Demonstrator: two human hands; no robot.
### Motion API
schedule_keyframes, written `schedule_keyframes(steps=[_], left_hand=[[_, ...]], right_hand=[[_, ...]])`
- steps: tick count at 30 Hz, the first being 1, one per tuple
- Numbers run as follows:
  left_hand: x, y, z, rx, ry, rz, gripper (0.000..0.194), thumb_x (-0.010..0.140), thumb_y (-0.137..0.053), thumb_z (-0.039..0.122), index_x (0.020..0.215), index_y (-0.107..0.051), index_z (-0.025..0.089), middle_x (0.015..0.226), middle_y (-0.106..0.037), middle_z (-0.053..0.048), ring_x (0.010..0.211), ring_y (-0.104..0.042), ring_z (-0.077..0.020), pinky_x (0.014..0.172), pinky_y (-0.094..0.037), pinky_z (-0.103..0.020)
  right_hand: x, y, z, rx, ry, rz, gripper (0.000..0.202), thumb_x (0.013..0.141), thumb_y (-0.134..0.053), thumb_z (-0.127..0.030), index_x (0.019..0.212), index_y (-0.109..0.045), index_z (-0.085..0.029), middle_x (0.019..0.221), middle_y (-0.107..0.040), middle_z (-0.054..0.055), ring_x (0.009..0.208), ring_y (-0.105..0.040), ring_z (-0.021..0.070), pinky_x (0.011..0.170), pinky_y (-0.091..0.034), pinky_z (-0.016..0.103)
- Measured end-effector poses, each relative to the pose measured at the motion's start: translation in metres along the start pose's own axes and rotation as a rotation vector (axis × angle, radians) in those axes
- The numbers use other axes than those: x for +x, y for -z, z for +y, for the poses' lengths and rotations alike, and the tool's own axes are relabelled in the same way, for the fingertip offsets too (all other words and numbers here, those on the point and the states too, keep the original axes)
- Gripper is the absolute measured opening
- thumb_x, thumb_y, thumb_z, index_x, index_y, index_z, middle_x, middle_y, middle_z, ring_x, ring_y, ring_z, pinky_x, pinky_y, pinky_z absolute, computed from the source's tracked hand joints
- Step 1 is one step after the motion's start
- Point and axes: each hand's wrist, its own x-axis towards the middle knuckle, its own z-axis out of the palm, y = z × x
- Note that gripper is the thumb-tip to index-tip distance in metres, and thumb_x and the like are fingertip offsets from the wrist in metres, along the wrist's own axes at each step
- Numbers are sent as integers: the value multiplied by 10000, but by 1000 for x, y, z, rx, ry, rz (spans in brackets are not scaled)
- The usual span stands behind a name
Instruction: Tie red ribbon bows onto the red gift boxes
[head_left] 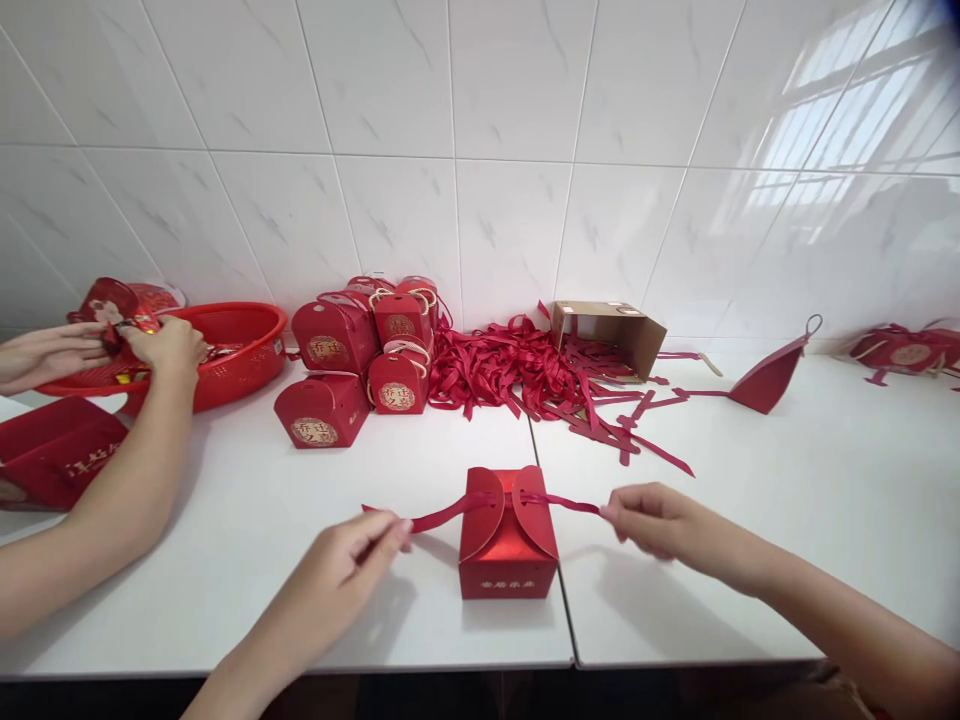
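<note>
A red gift box (507,550) with gold lettering stands upright near the front edge of the table. Its two rounded top flaps are folded inward, and a shiny red surface shows between them. A dark red ribbon (442,513) runs through slots in the flaps and stretches out to both sides. My left hand (352,560) pinches the ribbon's left part, its loose tip sticking out beyond the fingers. On the other side my right hand (649,520) pinches the ribbon's right end. Neither hand touches the box.
Behind are several finished red boxes (326,410), a heap of red ribbons (487,370) and a tipped cardboard box (645,345). At left, another person's hands (161,345) hold small wrapped items over a red basket (247,350). A folded red piece (769,380) stands at right.
</note>
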Motion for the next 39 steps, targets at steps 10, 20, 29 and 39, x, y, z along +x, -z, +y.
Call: schedule_keyframes(steps=[10,20,29,39], left_hand=[[11,-37,7,-654,136,14,387,843,-534,421,1195,-540,260,993,-624,-52,840,-598,-198,685,-469,-280],[29,-2,27,-1225,-49,466,173,723,-724,287,891,-719,247,892,-677,20,811,-581,-114,677,-480,-203],[45,31,93,-947,-396,419,148,713,-726,261,851,-743,209,886,-709,-35,816,-604,-170,715,-477,-267],[58,40,139,-915,-532,287,175,796,-643,280,914,-726,181,810,-695,-39,821,-626,-171,788,-480,-288]], right_hand=[[9,-53,4,1089,-78,37,304,794,-662,-292,1082,-567,-305,1232,-515,19,801,-566,107,667,-456,233],[0,-12,-25,897,372,254,497,826,-640,-240,1282,-463,-332,1090,-600,28,760,-551,117,663,-469,263],[4,15,-85,482,589,418,289,866,-549,-448,991,-620,-197,853,-662,59,568,-561,122,481,-434,254],[15,10,-127,474,751,459,254,802,-650,-388,987,-670,-216,850,-666,20,762,-620,142,708,-525,295]])
